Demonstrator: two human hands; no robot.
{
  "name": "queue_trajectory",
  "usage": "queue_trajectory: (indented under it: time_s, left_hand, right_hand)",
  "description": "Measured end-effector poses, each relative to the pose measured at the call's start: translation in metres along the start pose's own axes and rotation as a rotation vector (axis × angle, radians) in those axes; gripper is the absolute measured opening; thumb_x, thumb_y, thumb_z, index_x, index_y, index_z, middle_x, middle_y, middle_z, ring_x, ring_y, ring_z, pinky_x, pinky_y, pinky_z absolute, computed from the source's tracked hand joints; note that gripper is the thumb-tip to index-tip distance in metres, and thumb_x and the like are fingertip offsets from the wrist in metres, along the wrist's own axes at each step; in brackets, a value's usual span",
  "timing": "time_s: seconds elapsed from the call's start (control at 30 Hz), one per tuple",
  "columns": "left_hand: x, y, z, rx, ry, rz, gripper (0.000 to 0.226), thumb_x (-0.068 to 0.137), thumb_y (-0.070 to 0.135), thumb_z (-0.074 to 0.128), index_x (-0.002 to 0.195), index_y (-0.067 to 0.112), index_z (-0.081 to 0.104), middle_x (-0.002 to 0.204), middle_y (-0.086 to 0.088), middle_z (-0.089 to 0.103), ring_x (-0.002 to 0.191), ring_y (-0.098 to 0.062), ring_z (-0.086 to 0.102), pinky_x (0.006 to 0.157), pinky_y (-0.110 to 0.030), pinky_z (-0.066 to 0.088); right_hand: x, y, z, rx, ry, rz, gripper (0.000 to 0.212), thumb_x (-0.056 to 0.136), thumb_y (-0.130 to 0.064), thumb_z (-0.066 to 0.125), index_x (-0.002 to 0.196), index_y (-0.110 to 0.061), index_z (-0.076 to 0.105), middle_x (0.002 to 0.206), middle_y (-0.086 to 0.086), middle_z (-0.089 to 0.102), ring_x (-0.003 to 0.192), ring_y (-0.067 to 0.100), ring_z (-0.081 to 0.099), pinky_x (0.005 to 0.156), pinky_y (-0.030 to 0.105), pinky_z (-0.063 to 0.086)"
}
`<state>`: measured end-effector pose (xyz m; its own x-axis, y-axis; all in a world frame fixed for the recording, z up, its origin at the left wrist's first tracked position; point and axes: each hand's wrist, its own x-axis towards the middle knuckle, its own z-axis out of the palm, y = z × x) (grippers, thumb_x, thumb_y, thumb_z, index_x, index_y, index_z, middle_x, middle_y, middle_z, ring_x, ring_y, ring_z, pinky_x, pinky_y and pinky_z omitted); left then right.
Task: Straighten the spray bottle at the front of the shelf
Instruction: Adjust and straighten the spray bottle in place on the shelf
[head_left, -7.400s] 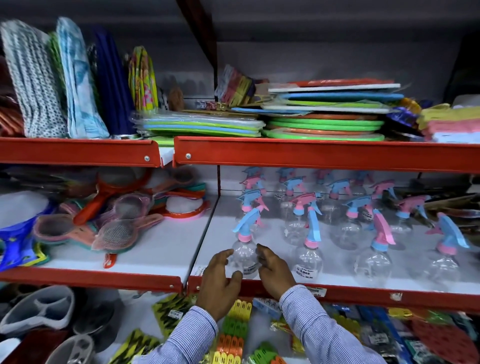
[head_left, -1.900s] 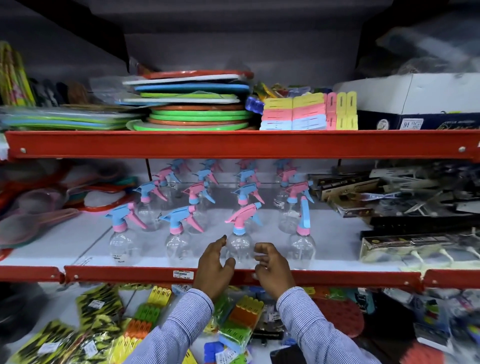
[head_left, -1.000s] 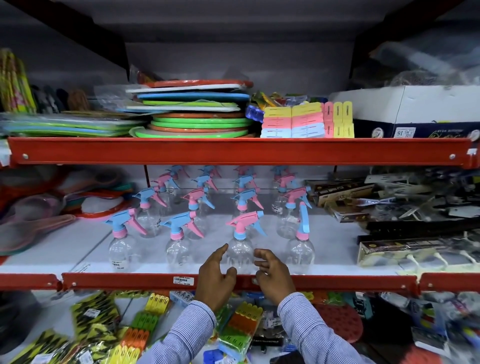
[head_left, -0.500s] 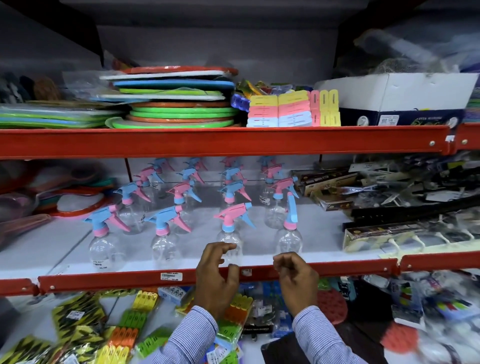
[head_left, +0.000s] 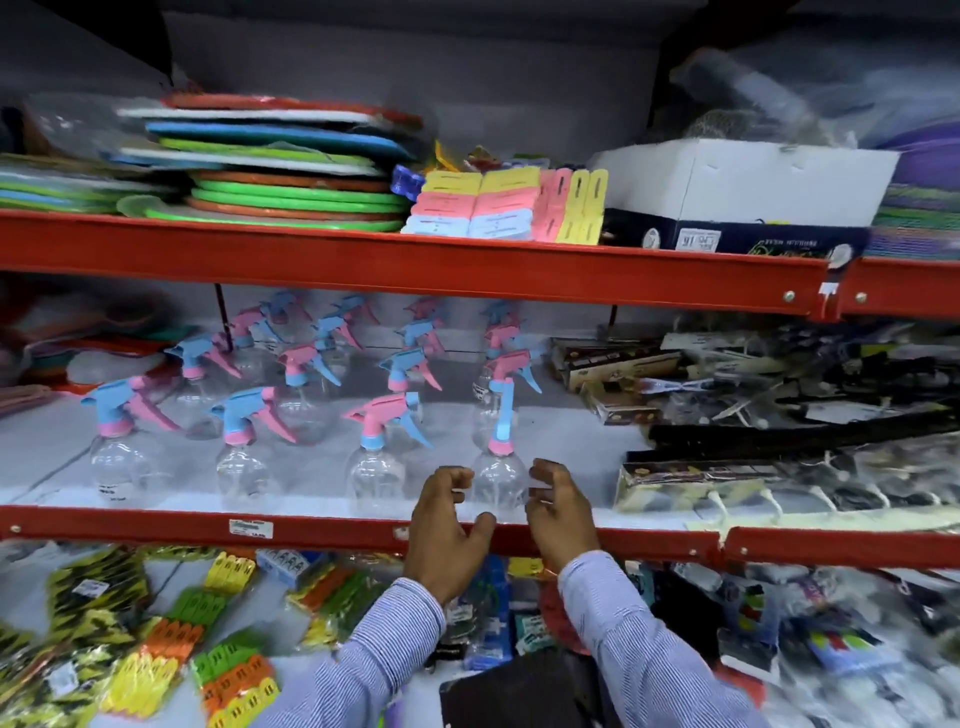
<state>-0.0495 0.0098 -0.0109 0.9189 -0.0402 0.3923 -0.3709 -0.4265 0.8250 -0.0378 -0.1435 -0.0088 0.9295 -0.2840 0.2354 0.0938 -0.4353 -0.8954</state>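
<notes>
The spray bottle (head_left: 500, 480) is clear, with a pink collar and a blue trigger head that points toward me. It stands at the front of the middle shelf (head_left: 322, 530), fourth in the front row. My left hand (head_left: 448, 525) cups its left side, thumb across the base. My right hand (head_left: 562, 514) cups its right side with curled fingers. Both hands hide the bottle's lower edge. To its left stands a pink-headed bottle (head_left: 378, 467), nozzle aimed left.
Rows of matching spray bottles (head_left: 240, 462) run back on the shelf. Dark boxed packs (head_left: 727, 483) crowd the right side. Red shelf rails (head_left: 415, 257) frame the opening above and below. Packets of coloured pegs (head_left: 228, 670) lie on the lower shelf.
Both hands have moved right from the pink-headed third bottle to the fourth front bottle and closed in around its sides. The view has shifted right with them.
</notes>
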Motion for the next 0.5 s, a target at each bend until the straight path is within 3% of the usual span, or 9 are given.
queue_trajectory:
  time_s: [0.1, 0.17, 0.4, 0.5]
  left_hand:
    - [-0.001, 0.007, 0.01, 0.051, 0.048, -0.015, 0.038, 0.074, 0.016, 0.065, 0.109, 0.022, 0.05, 0.113, 0.0, 0.055, 0.101, -0.016, 0.057, 0.084, -0.035, 0.052]
    - [-0.003, 0.009, 0.014, 0.075, 0.047, -0.035, 0.037, 0.076, 0.016, 0.065, 0.11, 0.022, 0.051, 0.115, -0.001, 0.055, 0.102, -0.018, 0.058, 0.084, -0.036, 0.052]
    - [0.003, 0.011, 0.013, 0.107, 0.027, -0.095, 0.046, 0.079, 0.017, 0.063, 0.123, 0.017, 0.051, 0.127, -0.005, 0.058, 0.11, -0.022, 0.057, 0.095, -0.038, 0.049]
    - [0.008, 0.014, 0.014, 0.123, -0.008, -0.126, 0.052, 0.081, 0.019, 0.062, 0.13, 0.016, 0.048, 0.133, -0.007, 0.054, 0.118, -0.025, 0.053, 0.102, -0.043, 0.046]
  right_hand:
    - [0.012, -0.003, -0.005, -0.05, -0.178, 0.001, 0.057, 0.083, 0.005, 0.046, 0.137, -0.015, 0.039, 0.136, 0.007, 0.053, 0.117, 0.025, 0.056, 0.103, 0.034, 0.044]
    - [0.013, -0.005, -0.007, -0.072, -0.225, -0.008, 0.058, 0.083, 0.004, 0.045, 0.138, -0.017, 0.039, 0.136, 0.006, 0.054, 0.118, 0.024, 0.056, 0.104, 0.031, 0.042]
    - [0.003, -0.002, -0.014, -0.012, -0.188, -0.012, 0.045, 0.082, 0.006, 0.047, 0.122, -0.013, 0.05, 0.121, 0.007, 0.061, 0.096, 0.018, 0.06, 0.086, 0.023, 0.044]
    - [-0.001, 0.003, -0.017, -0.046, -0.183, -0.021, 0.039, 0.08, 0.004, 0.048, 0.114, -0.016, 0.053, 0.112, 0.003, 0.064, 0.087, 0.012, 0.06, 0.07, 0.006, 0.043]
